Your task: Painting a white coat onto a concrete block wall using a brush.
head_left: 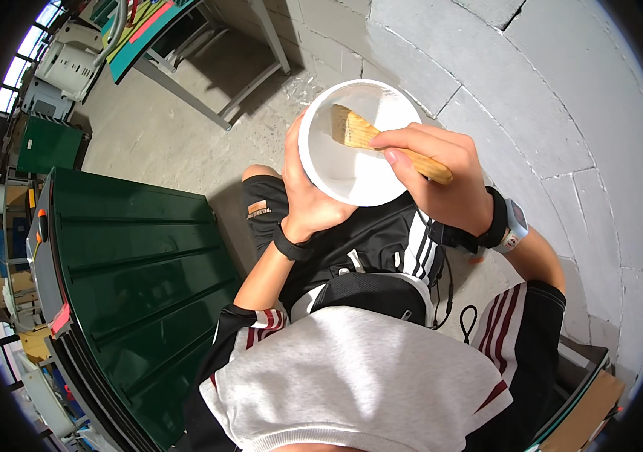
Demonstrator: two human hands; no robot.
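A round white bucket [315,169] is tilted above my lap, its mouth facing up toward me. My left hand [310,192] wraps round its outer wall from the left and below, closed on it; part of the fingers is hidden behind the wall. In my right hand [446,169] is a flat brush [352,128] with a yellow wooden handle, gripped between thumb and fingers. The brush's wide end is inside the bucket, over its white inner wall; whether it touches the wall I cannot tell.
A large dark green metal cabinet [140,264] stands close on my left. Ahead is a table [129,56] with grey metal legs. A light grey block wall [510,113] rises on the right, and a cardboard box [585,410] sits at the lower right.
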